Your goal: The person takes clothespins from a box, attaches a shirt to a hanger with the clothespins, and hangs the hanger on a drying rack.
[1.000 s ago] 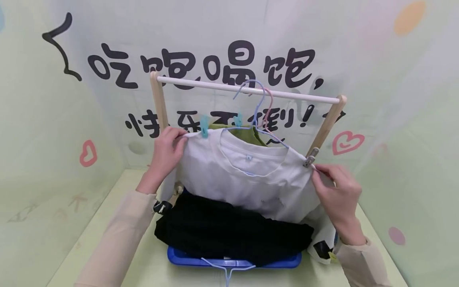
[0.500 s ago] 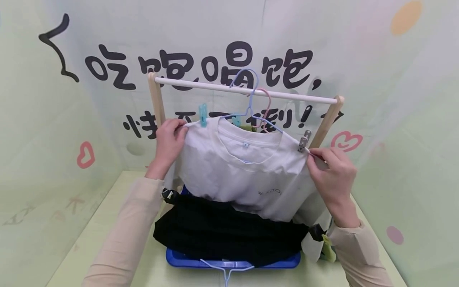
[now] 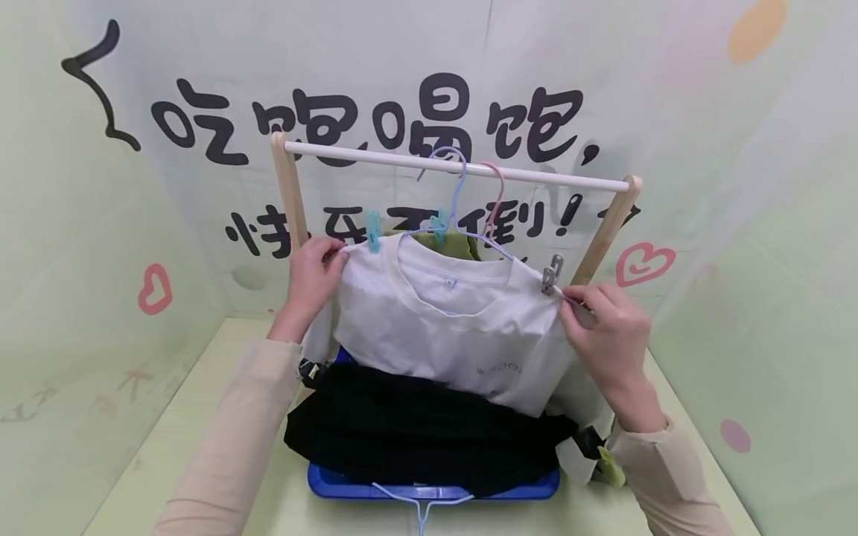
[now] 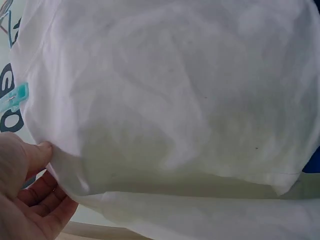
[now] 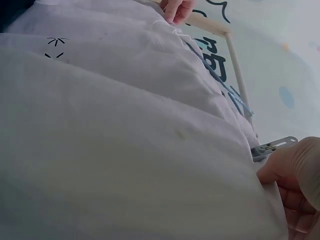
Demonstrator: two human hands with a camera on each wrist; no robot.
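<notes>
A white T-shirt (image 3: 442, 335) on a blue hanger (image 3: 459, 195) is held up by both shoulders in front of the rack. My left hand (image 3: 313, 279) pinches the shoulder at left, outside a turquoise clothespin (image 3: 373, 232) clipped there. At the other shoulder my right hand (image 3: 606, 331) pinches the fabric beside a metal clip (image 3: 551, 275). The blue hook overlaps the rack's white rod (image 3: 375, 158) in the head view. In the left wrist view, thumb and fingers of the left hand (image 4: 30, 192) grip the white cloth edge.
A pink hanger (image 3: 497, 193) hangs on the rod, with a green garment (image 3: 452, 244) behind the T-shirt. Black fabric (image 3: 429, 428) lies over a blue tray (image 3: 335, 484) in front. Another pale blue hanger (image 3: 421, 506) lies at the near edge. Wooden posts (image 3: 603, 234) hold the rod.
Both hands raised the T-shirt and hanger, then lowered them slightly while moving left. The blue hook rose above the rod and came down to overlap it farther left.
</notes>
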